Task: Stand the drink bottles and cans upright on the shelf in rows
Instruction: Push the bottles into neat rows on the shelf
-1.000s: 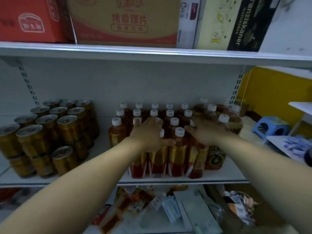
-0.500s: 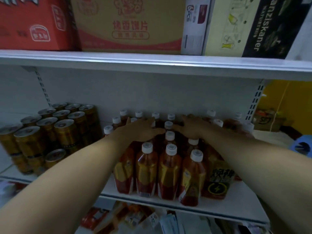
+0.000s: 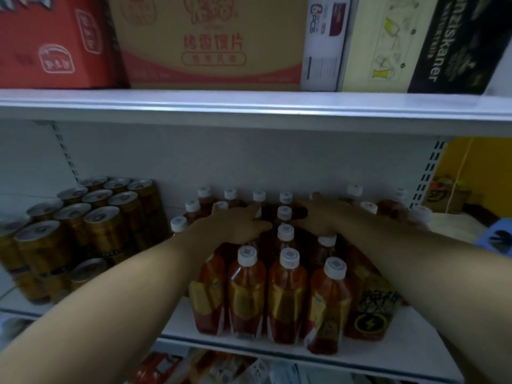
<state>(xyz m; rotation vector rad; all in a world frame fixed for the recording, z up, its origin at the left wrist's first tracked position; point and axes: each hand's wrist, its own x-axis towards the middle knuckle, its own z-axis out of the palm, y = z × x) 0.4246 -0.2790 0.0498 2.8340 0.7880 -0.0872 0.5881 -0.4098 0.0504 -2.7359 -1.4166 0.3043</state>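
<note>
Here the left hand [image 3: 235, 225] and right hand [image 3: 325, 217] lie flat and unclenched, palms down, atop the bottles [image 3: 286, 295].

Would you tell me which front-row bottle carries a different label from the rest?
The rightmost bottle: its label is black with a yellow lightning bolt, while the other bottles wear gold and red labels.

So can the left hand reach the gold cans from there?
Probably yes. The left hand rests on the bottles, with the gold cans just beside them and nothing standing between.
</note>
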